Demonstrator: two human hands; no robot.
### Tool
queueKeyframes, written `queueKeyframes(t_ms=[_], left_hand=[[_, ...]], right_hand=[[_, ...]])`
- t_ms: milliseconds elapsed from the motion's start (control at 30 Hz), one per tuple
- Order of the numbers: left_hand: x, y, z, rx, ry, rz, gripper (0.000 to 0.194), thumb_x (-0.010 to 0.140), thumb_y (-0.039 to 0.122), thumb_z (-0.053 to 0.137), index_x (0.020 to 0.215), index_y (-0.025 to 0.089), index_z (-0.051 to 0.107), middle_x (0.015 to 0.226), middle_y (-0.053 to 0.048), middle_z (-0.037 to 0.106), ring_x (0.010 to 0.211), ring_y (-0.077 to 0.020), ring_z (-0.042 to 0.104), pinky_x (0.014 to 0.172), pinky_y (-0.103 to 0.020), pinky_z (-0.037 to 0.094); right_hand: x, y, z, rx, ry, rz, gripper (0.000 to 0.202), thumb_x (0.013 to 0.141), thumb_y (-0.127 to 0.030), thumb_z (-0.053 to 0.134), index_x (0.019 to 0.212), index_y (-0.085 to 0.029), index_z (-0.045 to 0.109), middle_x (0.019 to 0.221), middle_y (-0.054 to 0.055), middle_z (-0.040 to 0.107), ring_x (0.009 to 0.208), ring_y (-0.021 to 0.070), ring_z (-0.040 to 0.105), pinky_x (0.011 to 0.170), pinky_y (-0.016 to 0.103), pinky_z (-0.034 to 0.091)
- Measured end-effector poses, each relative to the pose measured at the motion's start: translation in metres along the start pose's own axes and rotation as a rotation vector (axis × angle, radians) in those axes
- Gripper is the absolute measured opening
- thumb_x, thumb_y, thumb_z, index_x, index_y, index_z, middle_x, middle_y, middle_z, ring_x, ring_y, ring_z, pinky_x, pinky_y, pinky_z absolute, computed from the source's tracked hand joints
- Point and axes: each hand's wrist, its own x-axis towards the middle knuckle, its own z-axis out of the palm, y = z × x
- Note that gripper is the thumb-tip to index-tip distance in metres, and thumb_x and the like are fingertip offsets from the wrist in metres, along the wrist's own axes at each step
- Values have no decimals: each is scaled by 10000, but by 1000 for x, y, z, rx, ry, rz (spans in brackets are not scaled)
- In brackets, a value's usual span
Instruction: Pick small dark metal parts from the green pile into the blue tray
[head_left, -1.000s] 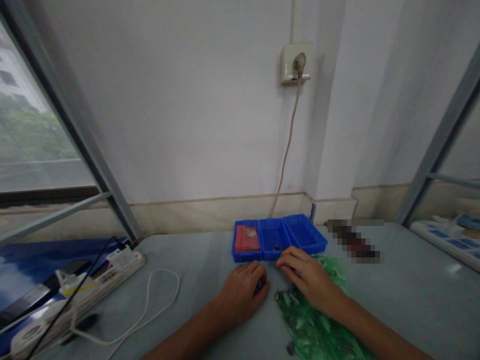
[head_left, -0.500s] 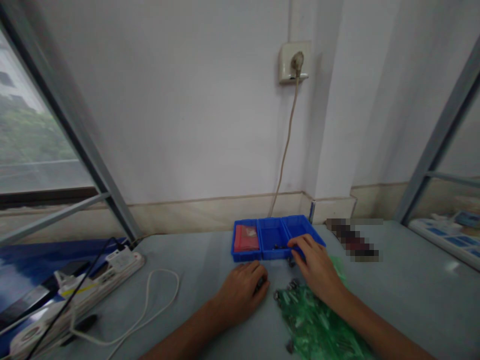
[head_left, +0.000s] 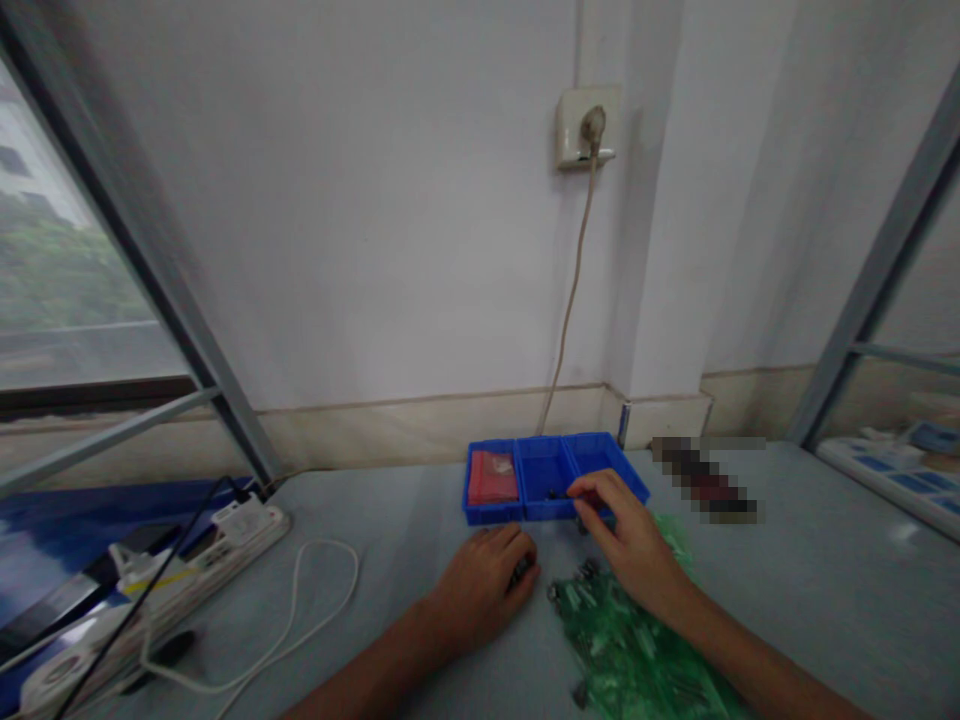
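My left hand [head_left: 487,572] rests on the table, fingers curled around a small dark metallic thing that I cannot make out. At the front wall of a blue three-compartment tray [head_left: 547,512] is my right hand [head_left: 626,530], thumb and forefinger drawn close together; whatever they hold, if anything, is too small to tell. Some tiny dark pieces [head_left: 553,494] lie in the tray's middle compartment, and a red packet [head_left: 493,478] fills the left one. Below my right forearm lies a green plastic bag [head_left: 622,640] of metal parts, with a few loose metal parts [head_left: 586,570] by its upper edge.
A white power strip [head_left: 217,555] with chargers and a looping white cable [head_left: 300,630] lies on the left. Behind the tray, a cord [head_left: 574,290] drops from the wall socket [head_left: 587,125]. A blurred-out object [head_left: 709,480] sits to the right.
My right hand has shifted slightly left along the tray's front edge, its fingertips now nearer the middle compartment. My left hand has stayed almost still.
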Motion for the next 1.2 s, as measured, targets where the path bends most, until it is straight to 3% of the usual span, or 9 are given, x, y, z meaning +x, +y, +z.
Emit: queueKeyframes(t_ms=[167, 400, 800, 933, 1100, 1200], left_hand=[[1, -1, 0, -17, -15, 8, 40, 991, 179, 557, 1012, 212, 552, 976, -24, 634, 883, -200, 611, 809, -300, 458], [0, -3, 2, -43, -34, 10, 29, 1025, 197, 531, 1039, 218, 545, 983, -12, 659, 877, -187, 638, 795, -276, 464], [0, -2, 0, -35, -44, 5, 62, 1034, 213, 491, 1043, 221, 552, 1003, -23, 665, 887, -189, 647, 796, -273, 479], [0, 0, -1, -34, -43, 8, 54, 1033, 211, 501, 1042, 222, 553, 991, -18, 666, 882, -191, 647, 792, -274, 476], [1, 0, -2, -21, -39, 11, 52, 1039, 207, 504, 1054, 221, 551, 1006, -19, 666, 889, -189, 644, 793, -273, 470], [1, 0, -2, -17, -43, 10, 50, 1038, 206, 504, 1045, 219, 552, 996, -16, 663, 880, -187, 642, 791, -272, 471]], right_hand=[[-2, 2, 6, 216, -54, 177, 121, 997, -319, 566, 1065, -242, 630, 927, 22, 626, 800, 199, 587, 730, 325, 466], [4, 2, 6, 509, -75, 344, 312, 924, -524, 661, 917, -216, 616, 691, -40, 526, 558, 130, 478, 524, 257, 383], [1, 3, 11, 908, -152, 626, 452, 874, -613, 704, 803, -177, 609, 589, -77, 428, 453, 60, 289, 452, 215, 220], [1, 3, 9, 962, -161, 624, 441, 889, -599, 695, 792, -174, 631, 548, -96, 354, 454, 67, 207, 452, 229, 190], [4, -1, 8, 901, -123, 567, 394, 869, -575, 725, 903, -190, 647, 713, -48, 505, 467, 57, 256, 452, 229, 207], [4, -2, 6, 728, -121, 500, 346, 887, -548, 703, 934, -214, 629, 740, -40, 541, 467, 73, 341, 444, 229, 237]])
